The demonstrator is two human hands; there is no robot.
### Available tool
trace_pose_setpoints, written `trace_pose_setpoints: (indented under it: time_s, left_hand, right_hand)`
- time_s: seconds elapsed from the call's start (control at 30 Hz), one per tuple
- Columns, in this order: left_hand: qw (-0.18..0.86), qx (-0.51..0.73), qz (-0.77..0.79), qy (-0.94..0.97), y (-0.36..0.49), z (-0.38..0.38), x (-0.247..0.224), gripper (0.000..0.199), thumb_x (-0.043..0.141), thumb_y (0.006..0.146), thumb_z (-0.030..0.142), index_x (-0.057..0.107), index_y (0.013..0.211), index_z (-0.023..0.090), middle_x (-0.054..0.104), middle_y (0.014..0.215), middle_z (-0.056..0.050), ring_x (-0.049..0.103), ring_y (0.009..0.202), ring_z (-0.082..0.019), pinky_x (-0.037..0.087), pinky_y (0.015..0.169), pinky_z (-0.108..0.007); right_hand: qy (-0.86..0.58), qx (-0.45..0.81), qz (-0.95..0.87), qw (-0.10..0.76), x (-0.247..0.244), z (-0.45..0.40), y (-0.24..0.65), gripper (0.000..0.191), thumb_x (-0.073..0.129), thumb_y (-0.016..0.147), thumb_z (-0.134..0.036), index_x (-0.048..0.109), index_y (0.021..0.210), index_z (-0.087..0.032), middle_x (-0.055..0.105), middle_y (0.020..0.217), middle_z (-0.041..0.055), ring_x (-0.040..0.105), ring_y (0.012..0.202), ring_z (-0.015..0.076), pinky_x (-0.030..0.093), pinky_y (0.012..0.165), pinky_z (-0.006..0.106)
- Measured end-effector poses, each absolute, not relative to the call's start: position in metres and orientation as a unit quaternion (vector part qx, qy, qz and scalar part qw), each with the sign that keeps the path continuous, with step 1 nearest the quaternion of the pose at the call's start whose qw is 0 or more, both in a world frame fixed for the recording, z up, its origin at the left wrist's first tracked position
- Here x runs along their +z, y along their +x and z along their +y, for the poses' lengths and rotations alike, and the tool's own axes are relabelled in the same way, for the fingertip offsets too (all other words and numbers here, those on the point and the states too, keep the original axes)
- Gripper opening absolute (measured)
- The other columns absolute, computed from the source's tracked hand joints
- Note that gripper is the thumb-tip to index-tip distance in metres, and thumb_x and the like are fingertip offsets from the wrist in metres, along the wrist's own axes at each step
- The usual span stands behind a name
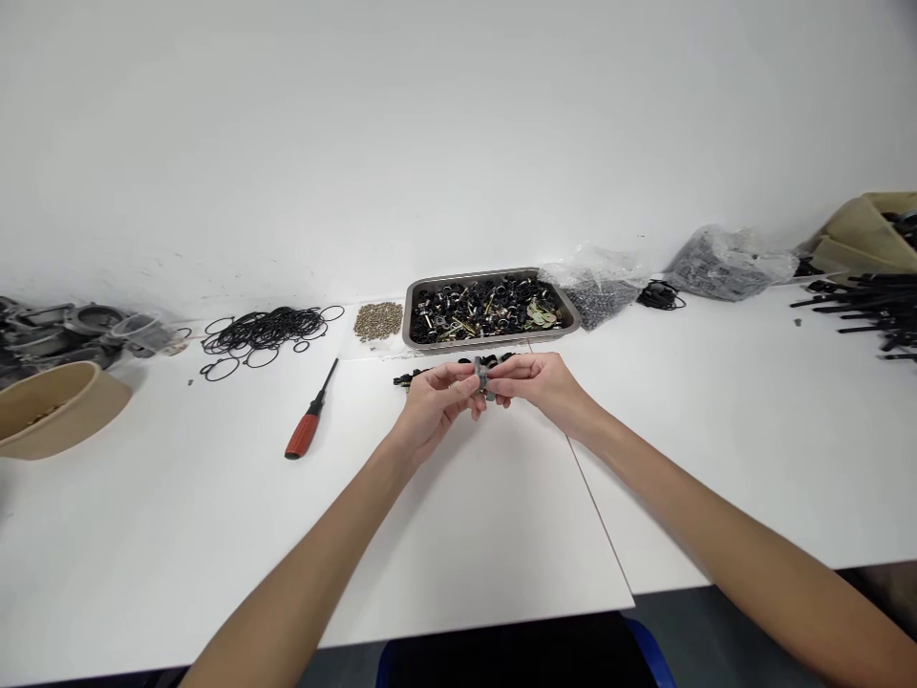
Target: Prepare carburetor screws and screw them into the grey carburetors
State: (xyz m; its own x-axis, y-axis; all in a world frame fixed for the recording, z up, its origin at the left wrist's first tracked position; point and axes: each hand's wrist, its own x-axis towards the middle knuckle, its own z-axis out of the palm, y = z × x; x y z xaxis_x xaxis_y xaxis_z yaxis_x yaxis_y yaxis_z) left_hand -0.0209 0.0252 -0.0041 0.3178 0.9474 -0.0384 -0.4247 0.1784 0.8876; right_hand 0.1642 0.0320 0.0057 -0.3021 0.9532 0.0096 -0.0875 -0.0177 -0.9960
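In front of the metal tray (494, 345), over the smooth white bench (465, 535), the left hand (438, 392) and the right hand (543, 384) both pinch one small gray part (480, 374) between thumb and fingertips. Such close handling would seem to go best with a light, even pinch, steady wrists and the part kept low; whether it is metal or plastic cannot be told. Left of the tray and nearer lies a screwdriver (305, 435) with a rounded red handle. Just before the tray, partly hidden by the hands, sit dark, knobbly pieces (407, 378). Left of the tray spread thin, looping black rings (262, 333) and, closer to it, grainy brass-colored bits (378, 322). The round-cornered tray holds jumbled hardware (465, 311); right of it slumps a crinkled clear bag (598, 287).
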Motion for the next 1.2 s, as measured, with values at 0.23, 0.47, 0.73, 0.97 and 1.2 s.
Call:
trace_pose_setpoints:
  time_s: [0.23,0.47,0.73,0.97,1.2]
  left_hand:
    - [0.693,0.497,0.326,0.408,-0.019,0.024,-0.004,0.026,0.081,0.068,0.021,0.069,0.088,0.009,0.067,0.071,-0.007,0.063,0.057,-0.015,0.047,0.050,-0.026]
    - [0.687,0.491,0.336,0.417,-0.019,0.027,-0.010,0.028,0.081,0.067,0.022,0.069,0.088,0.008,0.066,0.070,-0.007,0.063,0.057,-0.017,0.048,0.051,-0.028]
    - [0.721,0.436,0.339,0.418,-0.021,0.026,-0.007,0.024,0.074,0.077,0.028,0.070,0.087,0.006,0.064,0.066,-0.007,0.059,0.056,-0.011,0.048,0.053,-0.023]
    - [0.738,0.425,0.323,0.412,-0.021,0.026,-0.008,0.024,0.073,0.078,0.029,0.070,0.085,0.007,0.062,0.065,-0.006,0.056,0.054,-0.010,0.046,0.051,-0.021]
    - [0.711,0.455,0.343,0.412,-0.018,0.025,-0.007,0.025,0.077,0.073,0.026,0.071,0.086,0.006,0.064,0.066,-0.007,0.058,0.056,-0.011,0.048,0.053,-0.023]
  right_hand:
    - [-0.403,0.536,-0.586,0.455,0.004,0.034,0.164,0.022,0.083,0.061,-0.030,0.075,0.076,-0.016,0.068,0.062,0.0024,0.059,0.057,0.0144,0.048,0.057,0.031]
    - [-0.387,0.330,-0.739,0.443,0.001,0.031,0.166,0.005,0.068,0.079,-0.020,0.073,0.079,-0.020,0.071,0.077,0.0026,0.064,0.070,0.0163,0.050,0.064,0.030]
    - [-0.236,0.113,-0.870,0.418,-0.005,0.039,0.174,0.019,0.048,0.093,-0.011,0.064,0.091,-0.020,0.068,0.086,0.0054,0.061,0.083,0.0178,0.052,0.072,0.034]
    - [-0.217,0.051,-0.898,0.379,0.000,0.038,0.179,0.022,0.043,0.095,-0.009,0.063,0.093,-0.018,0.065,0.087,0.0072,0.060,0.084,0.0187,0.052,0.071,0.034]
    - [-0.267,0.108,-0.878,0.384,0.001,0.036,0.174,0.018,0.049,0.091,-0.010,0.064,0.087,-0.018,0.067,0.085,0.0061,0.061,0.083,0.0186,0.051,0.072,0.033]
